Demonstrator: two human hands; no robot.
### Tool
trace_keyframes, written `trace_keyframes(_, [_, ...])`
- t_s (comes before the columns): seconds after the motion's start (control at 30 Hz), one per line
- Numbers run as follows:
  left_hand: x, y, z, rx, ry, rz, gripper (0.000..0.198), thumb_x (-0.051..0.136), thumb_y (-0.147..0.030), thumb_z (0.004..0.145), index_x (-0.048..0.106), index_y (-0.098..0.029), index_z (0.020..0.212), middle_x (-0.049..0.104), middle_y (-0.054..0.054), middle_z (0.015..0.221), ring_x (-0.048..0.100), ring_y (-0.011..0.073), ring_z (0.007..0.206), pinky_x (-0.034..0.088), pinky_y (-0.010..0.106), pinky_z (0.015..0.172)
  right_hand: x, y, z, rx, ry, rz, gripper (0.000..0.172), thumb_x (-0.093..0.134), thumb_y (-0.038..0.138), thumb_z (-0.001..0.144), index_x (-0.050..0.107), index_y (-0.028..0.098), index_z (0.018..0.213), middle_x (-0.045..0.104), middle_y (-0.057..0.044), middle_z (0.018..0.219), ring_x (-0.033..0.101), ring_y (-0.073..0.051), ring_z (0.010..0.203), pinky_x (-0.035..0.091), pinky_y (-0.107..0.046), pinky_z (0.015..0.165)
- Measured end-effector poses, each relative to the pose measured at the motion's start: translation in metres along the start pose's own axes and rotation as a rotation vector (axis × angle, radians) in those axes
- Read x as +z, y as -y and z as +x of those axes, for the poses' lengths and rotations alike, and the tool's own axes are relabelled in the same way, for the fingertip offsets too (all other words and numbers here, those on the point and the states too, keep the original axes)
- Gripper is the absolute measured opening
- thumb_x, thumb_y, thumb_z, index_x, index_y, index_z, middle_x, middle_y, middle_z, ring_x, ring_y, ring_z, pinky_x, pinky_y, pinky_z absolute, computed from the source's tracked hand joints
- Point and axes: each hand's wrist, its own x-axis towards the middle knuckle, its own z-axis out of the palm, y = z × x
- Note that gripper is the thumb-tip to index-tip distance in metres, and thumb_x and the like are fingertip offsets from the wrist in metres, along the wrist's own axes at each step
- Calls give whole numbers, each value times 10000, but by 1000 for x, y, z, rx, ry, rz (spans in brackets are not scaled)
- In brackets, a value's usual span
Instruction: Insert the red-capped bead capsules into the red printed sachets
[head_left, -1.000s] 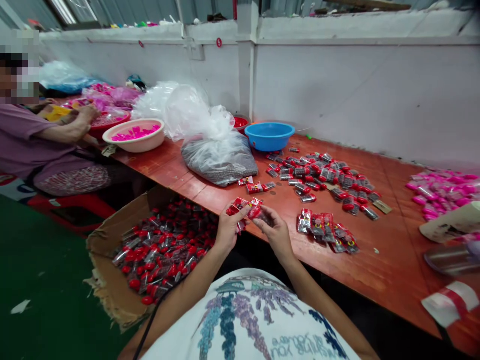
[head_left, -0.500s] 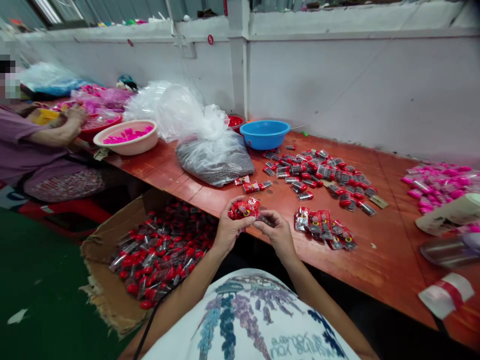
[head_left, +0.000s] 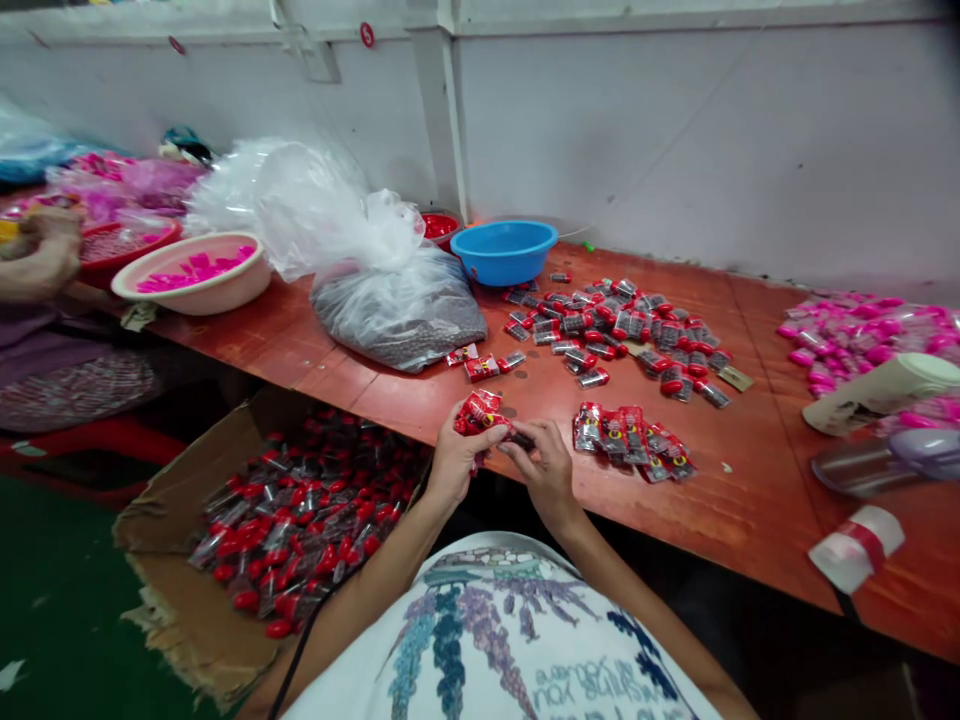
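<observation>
At the table's front edge, my left hand (head_left: 457, 460) is closed round red printed packets (head_left: 481, 412). My right hand (head_left: 546, 468) pinches a small dark-filled tube (head_left: 523, 438) against the packets' right end; my fingers partly cover it, so whether it is inside a packet I cannot tell. Just right of my hands lie several filled red packets (head_left: 634, 440), overlapping in a row. Beyond them spreads a heap of small clear tubes with red caps and dark contents (head_left: 622, 325). Two more red packets (head_left: 480, 368) lie beside a tube, in front of a plastic bag.
A clear bag of dark grains (head_left: 397, 310), a blue basin (head_left: 504, 252) and a pale basin of pink pieces (head_left: 195, 275) stand behind. Below left, a cardboard box (head_left: 161, 530) holds red-capped tubes. Pink-capped tubes (head_left: 862, 335) lie right. Another person's hand (head_left: 49, 250) is far left.
The view has swung right and down, so the surroundings sit further left and higher. The tube and packets have come closer together in my hands, and the packets are tilted more.
</observation>
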Motion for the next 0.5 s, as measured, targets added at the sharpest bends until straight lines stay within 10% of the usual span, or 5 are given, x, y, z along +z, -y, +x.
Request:
trace_keyframes(0.23, [7,6,3,-139,104,-26,361,820,-204,564,642,-115,865,681,30,761,556,82,522,435,179,462,-11,2,10,456,-23,453,304,768,293,659,657,204,927,675,-13,841,629,-175,768,510,-278,632])
trace_keyframes(0.5, [24,16,7,-95,33,-115,399,831,-171,534,610,-132,864,657,-12,719,564,71,523,460,177,501,-25,2,-7,203,-61,179,334,645,244,795,654,278,1127,593,-35,1035,598,-170,933,493,-313,848])
